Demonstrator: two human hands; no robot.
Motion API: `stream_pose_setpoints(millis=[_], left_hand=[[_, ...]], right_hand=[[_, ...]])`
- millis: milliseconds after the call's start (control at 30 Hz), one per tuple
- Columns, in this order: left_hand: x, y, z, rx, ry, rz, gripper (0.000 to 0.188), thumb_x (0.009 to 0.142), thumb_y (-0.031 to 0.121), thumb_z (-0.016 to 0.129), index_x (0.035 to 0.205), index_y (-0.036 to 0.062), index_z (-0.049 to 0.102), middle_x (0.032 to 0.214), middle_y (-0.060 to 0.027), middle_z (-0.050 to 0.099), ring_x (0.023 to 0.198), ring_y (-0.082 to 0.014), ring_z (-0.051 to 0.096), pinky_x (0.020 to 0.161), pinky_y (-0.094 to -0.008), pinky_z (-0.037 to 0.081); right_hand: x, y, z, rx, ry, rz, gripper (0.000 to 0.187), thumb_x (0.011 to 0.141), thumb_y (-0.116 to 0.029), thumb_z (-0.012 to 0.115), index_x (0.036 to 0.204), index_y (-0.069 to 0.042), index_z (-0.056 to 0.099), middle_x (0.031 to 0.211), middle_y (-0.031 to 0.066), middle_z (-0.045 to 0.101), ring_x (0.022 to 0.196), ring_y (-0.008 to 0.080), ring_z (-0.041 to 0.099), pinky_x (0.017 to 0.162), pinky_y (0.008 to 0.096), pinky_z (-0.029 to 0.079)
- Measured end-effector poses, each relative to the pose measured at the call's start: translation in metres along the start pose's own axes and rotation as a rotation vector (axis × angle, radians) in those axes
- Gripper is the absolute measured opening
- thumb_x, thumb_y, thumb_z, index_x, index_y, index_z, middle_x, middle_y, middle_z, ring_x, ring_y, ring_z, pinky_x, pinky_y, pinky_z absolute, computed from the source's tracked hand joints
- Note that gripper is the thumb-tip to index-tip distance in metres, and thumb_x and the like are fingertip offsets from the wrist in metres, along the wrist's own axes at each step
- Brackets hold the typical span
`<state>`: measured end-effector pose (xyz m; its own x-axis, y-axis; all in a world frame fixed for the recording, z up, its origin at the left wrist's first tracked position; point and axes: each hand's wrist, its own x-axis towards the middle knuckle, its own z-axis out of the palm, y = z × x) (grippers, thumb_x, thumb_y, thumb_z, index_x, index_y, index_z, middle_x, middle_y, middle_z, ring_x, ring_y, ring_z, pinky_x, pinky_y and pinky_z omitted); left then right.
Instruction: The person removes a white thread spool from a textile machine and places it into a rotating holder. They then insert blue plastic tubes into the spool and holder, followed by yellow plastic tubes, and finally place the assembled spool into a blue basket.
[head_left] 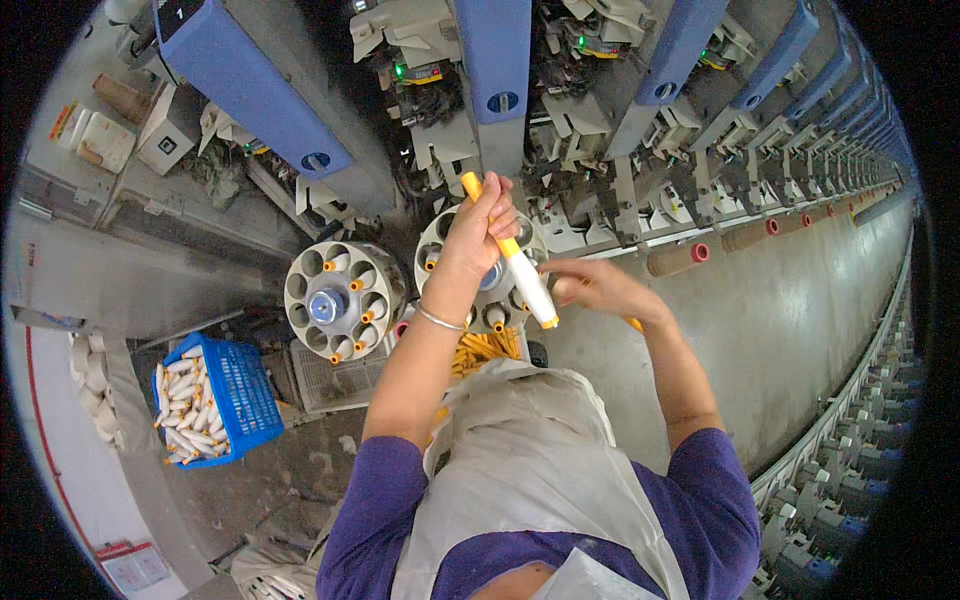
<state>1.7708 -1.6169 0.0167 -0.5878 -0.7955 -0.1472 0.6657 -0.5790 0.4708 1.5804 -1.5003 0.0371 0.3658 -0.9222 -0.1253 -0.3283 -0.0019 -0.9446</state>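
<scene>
My left hand point(482, 228) is closed round the yellow upper end of a yarn bobbin point(528, 285), a yellow tube wound with white yarn that slants down to the right. Beside the wound part is my right hand point(605, 288), index finger reaching toward the yarn and the others curled. A yellow tip point(635, 325) pokes out under the right wrist; the rest of it is hidden. Under my left hand is a round bobbin magazine point(528, 235), partly covered, with bobbins in several holes. A second round magazine point(345, 322) to its left holds several bobbins too.
At the left, a blue basket point(255, 400) is full of white-wound bobbins. Yellow tubes point(485, 348) lie in a pile just in front of my apron. Winding units with blue columns point(497, 60) line the far side, and large cones with pink ends point(680, 258) run along them rightward.
</scene>
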Motion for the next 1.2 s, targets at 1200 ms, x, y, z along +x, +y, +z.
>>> stream_pose_setpoints(millis=[1200], left_hand=[[-0.038,-0.003,-0.005,0.088,0.156,-0.050,0.033,0.100,0.032,0.047,0.110,0.0015,0.053,0.087,-0.0064,0.052,0.080,-0.0193,0.052,0.074,-0.0392,0.048]], right_hand=[[0.031,-0.021,0.018,0.169,0.144,-0.020,0.025,0.095,-0.021,0.057,0.081,0.000,0.062,0.068,-0.0009,0.057,0.064,0.0087,0.051,0.058,0.0273,0.043]])
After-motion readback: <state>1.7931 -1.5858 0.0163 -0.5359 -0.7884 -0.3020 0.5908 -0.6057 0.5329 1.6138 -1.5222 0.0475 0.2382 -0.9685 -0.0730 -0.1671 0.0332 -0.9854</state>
